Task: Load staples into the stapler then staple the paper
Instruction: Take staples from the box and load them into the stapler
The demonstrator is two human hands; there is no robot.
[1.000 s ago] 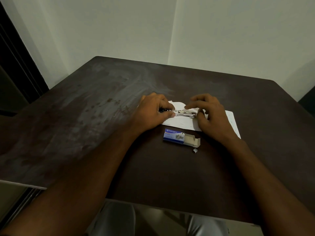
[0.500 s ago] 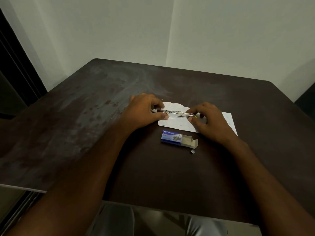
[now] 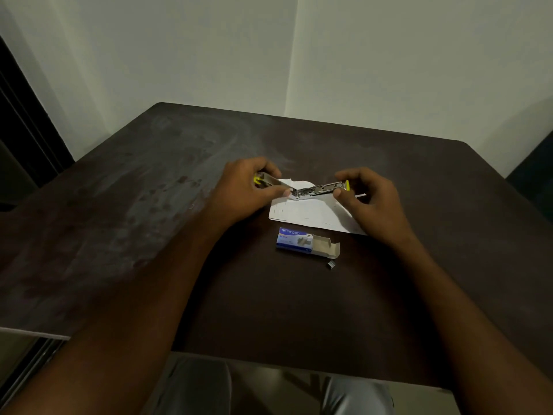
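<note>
A small metal stapler (image 3: 317, 189) with yellow ends is swung wide open above the white paper (image 3: 311, 212). My left hand (image 3: 248, 190) grips its left half, and my right hand (image 3: 369, 199) pinches the right half near its yellow tip. The paper lies flat on the dark table (image 3: 149, 205) under both hands. A blue staple box (image 3: 294, 239) with its inner tray pulled out to the right rests just in front of the paper. A small strip of staples (image 3: 331, 265) lies loose beside the tray.
The table's near edge (image 3: 269, 359) runs above my lap. A pale wall corner stands behind the table, and a dark frame runs down the left side.
The stapler was lying closed on the paper between my hands; now it is lifted and opened out, with my hands farther apart on its two halves.
</note>
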